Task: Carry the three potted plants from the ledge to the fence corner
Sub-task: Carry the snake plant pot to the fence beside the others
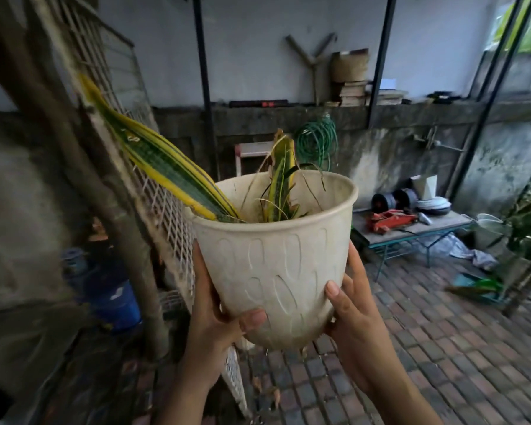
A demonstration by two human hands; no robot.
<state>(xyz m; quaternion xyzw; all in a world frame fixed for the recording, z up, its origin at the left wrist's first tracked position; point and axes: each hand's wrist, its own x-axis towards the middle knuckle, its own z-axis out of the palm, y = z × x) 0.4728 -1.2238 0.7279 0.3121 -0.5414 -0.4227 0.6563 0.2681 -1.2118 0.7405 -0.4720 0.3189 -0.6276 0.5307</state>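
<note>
At the far left a blue drum [112, 297] is seen on the ground behind a leaning wire panel [163, 191]. The left hand [215, 311] is wrapped around the lower left side of a cream pot [276, 262], thumb pressed near its base. The pot is held up in mid-air at the centre, over the brick floor [426, 348], and is tilted slightly to the left, so the long striped leaf [154, 157] leans out towards the panel. The right hand [354, 305] is closed on the pot's lower right side, thumb laid on the front. A grip low on both sides is probably used so the weight is borne from beneath. Further right, a low bench [411, 228] carries a red jack [388, 219] by the far wall. The ledge and fence corner cannot be identified with certainty.
</note>
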